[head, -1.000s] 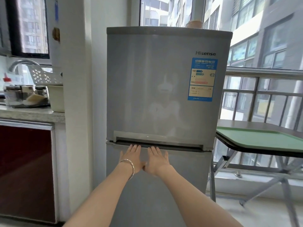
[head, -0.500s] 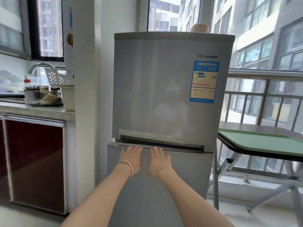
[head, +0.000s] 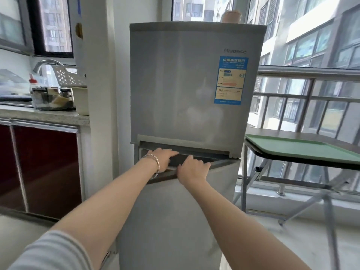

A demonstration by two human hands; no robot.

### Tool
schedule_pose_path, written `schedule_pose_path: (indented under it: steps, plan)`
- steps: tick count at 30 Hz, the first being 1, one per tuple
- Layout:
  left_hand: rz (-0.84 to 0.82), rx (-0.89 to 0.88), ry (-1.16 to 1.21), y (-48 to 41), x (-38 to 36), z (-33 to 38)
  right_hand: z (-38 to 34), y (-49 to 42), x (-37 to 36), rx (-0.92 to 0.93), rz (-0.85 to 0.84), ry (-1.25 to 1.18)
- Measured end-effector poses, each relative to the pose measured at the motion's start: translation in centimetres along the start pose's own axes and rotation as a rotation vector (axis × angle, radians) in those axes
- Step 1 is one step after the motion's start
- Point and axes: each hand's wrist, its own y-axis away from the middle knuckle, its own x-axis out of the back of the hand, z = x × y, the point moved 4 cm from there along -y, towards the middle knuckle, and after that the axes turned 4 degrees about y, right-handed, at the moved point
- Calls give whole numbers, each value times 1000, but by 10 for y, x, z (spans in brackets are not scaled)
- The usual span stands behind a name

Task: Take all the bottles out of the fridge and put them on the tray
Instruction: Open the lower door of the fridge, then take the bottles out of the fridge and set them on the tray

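While both hands grip the lower door's top edge, the scene reads as follows.
fridge: tall two-door silver-grey metal fridge (head: 187, 94), brushed matte finish, boxy with slightly rounded top edge; blurred brand lettering and a blue-and-white rectangular energy label (head: 230, 80) on the upper door.
lower door: grey lower fridge door (head: 175, 211), ajar at its left side, its dark top lip tilted outward from the cabinet; gap is narrow and dark.
left hand: left hand (head: 161, 157) with fingers curled over the top lip of the lower door near its left end, grasping it; thin silver metal bangle (head: 153, 164) on the wrist.
right hand: right hand (head: 193, 168) clenched on the same lip just beside the left hand, fingertips hooked over the edge and out of sight.
sleeve: grey-and-white striped knit sleeve (head: 50, 252), cut off at the lower left corner.
bottles: inside of the fridge hidden behind the doors; contents cannot be told.
tray: flat pale green plastic rectangular tray (head: 303, 149) with a low raised rim, on a dark folding table (head: 292, 133) with metal legs, right of the fridge; its right end cut off by the frame.
counter: speckled stone counter (head: 42, 115) over glossy dark red cabinet fronts, left of a white pillar; jars and a white perforated basket on it are blurred.
top of fridge: a pinkish-brown round object (head: 231, 16), only its upper part shows, identity unclear.
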Motion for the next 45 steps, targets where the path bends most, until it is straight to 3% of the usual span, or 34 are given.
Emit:
schedule_pose_path:
  steps: [5, 11, 17, 23, 33, 42, 45]
  plan:
    - [-94, -79, -49, -16, -9, 41, 32, 12, 10, -58, -189, 180]
    - [-120, -241, 28, -42, -27, 125, 78, 38, 26, -144, -457, 232]
    - [-150, -366, 116, -41, -45, 202, 130, 56, 24, -272, -524, 201]
    - [-101, -439, 111, -41, -67, 239, 194, 70, 17, -392, -421, 205]
    - [-42, -368, 194, -54, -96, 296, 287, 74, 19, -214, -224, 348]
    - [-33, -387, 231, -57, -97, 296, 300, 70, 16, -214, -192, 296]
    - [61, -354, 283, -57, -91, 279, 291, 63, 22, -268, -111, 235]
